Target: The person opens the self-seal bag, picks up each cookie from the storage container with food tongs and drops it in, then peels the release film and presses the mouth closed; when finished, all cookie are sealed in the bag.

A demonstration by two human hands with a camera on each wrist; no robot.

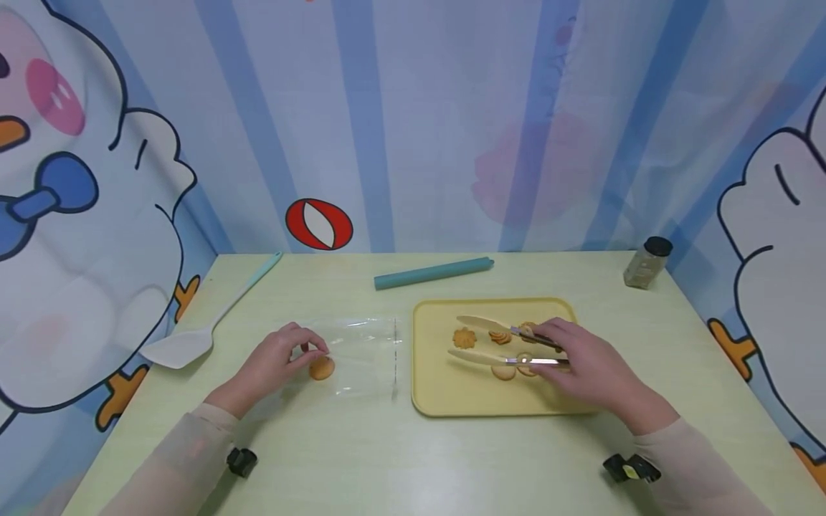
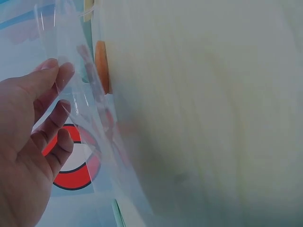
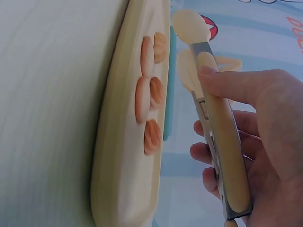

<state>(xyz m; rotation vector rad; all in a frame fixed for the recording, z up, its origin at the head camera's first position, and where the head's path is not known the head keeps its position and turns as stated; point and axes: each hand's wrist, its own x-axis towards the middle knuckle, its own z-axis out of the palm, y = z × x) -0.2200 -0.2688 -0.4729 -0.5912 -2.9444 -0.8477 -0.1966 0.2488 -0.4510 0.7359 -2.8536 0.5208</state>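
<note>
My left hand (image 1: 284,360) pinches the edge of a clear plastic bag (image 1: 364,358) between thumb and fingers, and the left wrist view shows the film (image 2: 75,90) lifted. One round cookie (image 1: 321,368) lies at the bag, beside the left fingertips; whether it is inside, I cannot tell. Above the yellow tray (image 1: 445,401), my right hand (image 1: 584,365) grips a pair of tongs (image 3: 220,127). The tongs' pale tips stand apart with nothing between them. Several cookies, among them a flower-shaped cookie (image 1: 464,337) and a round cookie (image 1: 504,372), lie on the tray, some partly hidden by the tongs.
A white spatula (image 1: 181,349) with a mint handle lies at the left edge. Behind the tray is a teal stick-shaped roll (image 1: 434,274). At the back right stands a jar (image 1: 647,264) with a black lid. A printed curtain (image 1: 426,143) hangs behind the table.
</note>
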